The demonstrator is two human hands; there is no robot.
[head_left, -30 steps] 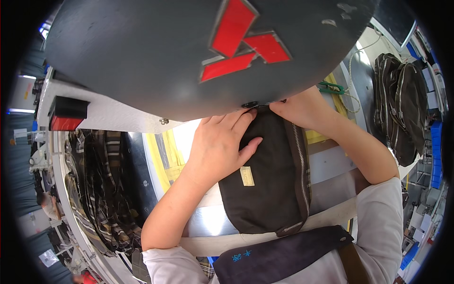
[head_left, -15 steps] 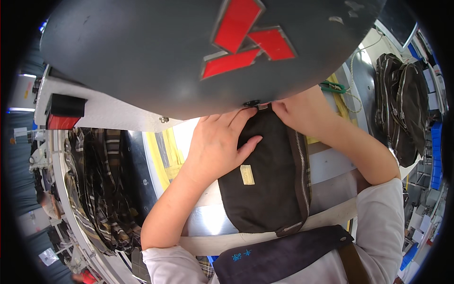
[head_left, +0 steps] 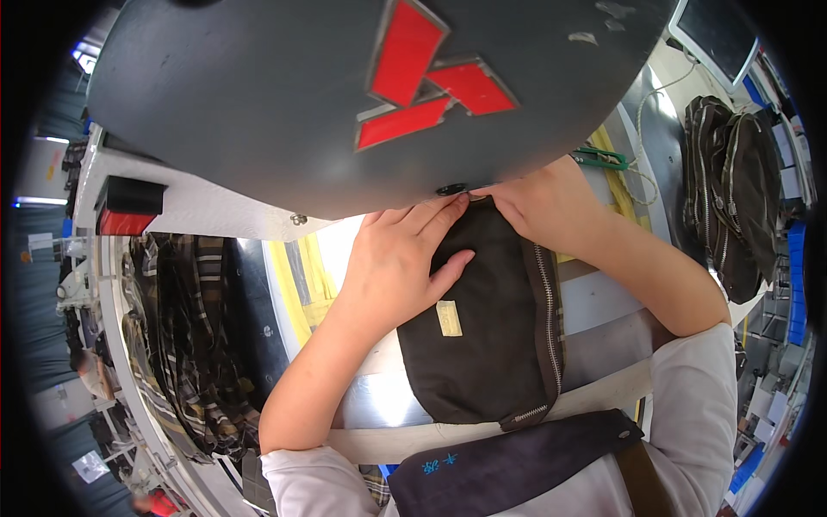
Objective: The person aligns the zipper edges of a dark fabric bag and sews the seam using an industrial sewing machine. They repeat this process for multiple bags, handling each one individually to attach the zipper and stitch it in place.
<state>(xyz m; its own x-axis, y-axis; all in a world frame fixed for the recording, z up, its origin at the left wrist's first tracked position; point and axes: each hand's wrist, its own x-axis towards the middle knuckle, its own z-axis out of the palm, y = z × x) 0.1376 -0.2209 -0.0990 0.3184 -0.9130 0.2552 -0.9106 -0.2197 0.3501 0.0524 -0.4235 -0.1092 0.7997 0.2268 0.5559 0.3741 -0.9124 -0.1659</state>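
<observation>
A dark brown fabric pouch piece (head_left: 482, 370) with a metal zipper (head_left: 549, 332) along its right side lies flat before me. It bears a small pale yellow label (head_left: 449, 318). My left hand (head_left: 398, 254) rests open on its upper left part, thumb spread and fingers reaching toward the far edge. At the far right corner, my right hand (head_left: 551, 207) has curled fingers closed on the pouch's edge; some fingertips are hidden beneath the grey sewing machine head (head_left: 284, 112). The fingertips of both hands nearly meet under the machine.
Plaid and dark fabric pieces (head_left: 185, 345) hang in a pile at left. More dark zippered pieces (head_left: 732, 198) are stacked at right. Green thread snips (head_left: 600, 158) on a cord lie beyond my right hand. Yellow tape (head_left: 297, 289) marks the metal table; a screen (head_left: 715, 39) stands far right.
My right hand has shifted slightly left, closer to my left fingertips. The small metal piece at the pouch's far edge is now hidden. The machine head appears a little further left in view.
</observation>
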